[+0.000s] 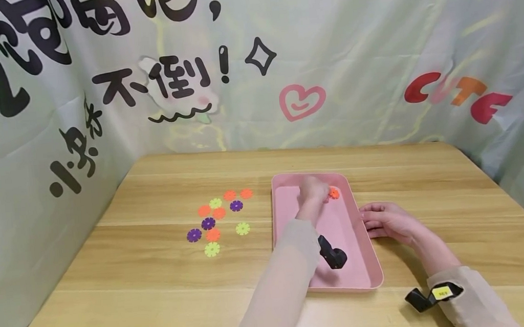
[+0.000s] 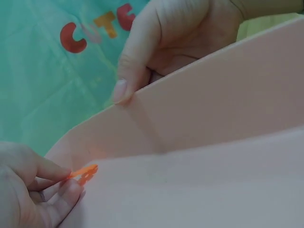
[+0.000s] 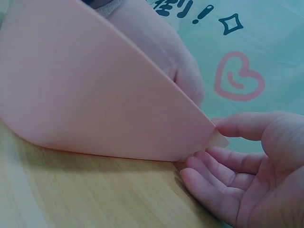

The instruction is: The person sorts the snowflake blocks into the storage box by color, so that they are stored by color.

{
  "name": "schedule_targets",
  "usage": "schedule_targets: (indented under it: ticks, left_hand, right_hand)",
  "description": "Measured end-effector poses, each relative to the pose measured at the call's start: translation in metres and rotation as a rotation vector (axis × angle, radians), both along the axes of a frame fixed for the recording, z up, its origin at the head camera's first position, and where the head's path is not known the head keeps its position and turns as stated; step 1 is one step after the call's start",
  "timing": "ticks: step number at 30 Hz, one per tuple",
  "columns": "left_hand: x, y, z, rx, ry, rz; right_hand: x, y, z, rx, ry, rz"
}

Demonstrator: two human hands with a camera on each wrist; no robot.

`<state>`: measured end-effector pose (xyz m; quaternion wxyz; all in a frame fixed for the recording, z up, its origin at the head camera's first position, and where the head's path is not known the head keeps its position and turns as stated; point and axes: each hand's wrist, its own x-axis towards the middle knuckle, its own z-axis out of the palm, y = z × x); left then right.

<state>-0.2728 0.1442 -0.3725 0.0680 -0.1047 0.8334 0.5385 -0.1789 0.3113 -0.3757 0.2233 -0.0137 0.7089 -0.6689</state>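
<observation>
A pink tray lies on the table, its long side running away from me. My left hand reaches into its far part. In the left wrist view, the thumb and fingers of that hand pinch an orange notched disc close to the tray's wall. Whether a second orange disc lies under it, I cannot tell. At the right wall, my right hand holds the tray's edge, thumb at the rim and the other fingers against the outside. Left of the tray, several flat notched discs in orange, purple and yellow-green lie scattered.
The wooden table extends around the tray on all sides. A printed curtain hangs behind and along the sides. Each wrist carries a small black camera, the left one hanging over the tray.
</observation>
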Motion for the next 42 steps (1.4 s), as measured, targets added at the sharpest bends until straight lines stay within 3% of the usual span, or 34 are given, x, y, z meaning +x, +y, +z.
schedule_targets:
  ticks: [5,9,16,20,24,32,37,42]
  left_hand:
    - [-0.003,-0.005,0.005,0.076,-0.056,-0.013]
    - [-0.008,-0.005,0.011,0.226,-0.115,0.022]
    - [-0.014,-0.011,0.037,0.261,-0.075,-0.017]
    - [-0.012,-0.023,0.053,0.365,-0.037,-0.056]
    - [-0.008,-0.041,0.067,0.419,0.021,-0.111]
    - [-0.009,-0.094,0.087,0.44,0.037,-0.238]
    - [-0.009,-0.129,0.088,0.463,0.035,-0.257]
    - [-0.008,-0.161,0.079,0.427,0.041,-0.244]
  right_hand:
    - [0.0,-0.001,0.001,0.016,0.01,-0.003]
    - [0.0,0.0,0.001,0.02,0.01,-0.001]
    - [0.0,0.001,0.0,0.024,0.014,-0.004]
    - [0.0,0.0,0.001,0.027,0.021,-0.002]
    - [0.0,-0.001,0.002,0.024,0.03,0.005]
    - [0.001,-0.001,0.001,0.014,0.018,0.009]
    - [0.001,0.0,0.002,0.0,0.015,0.011]
    - [0.0,-0.001,0.003,-0.004,0.023,0.017]
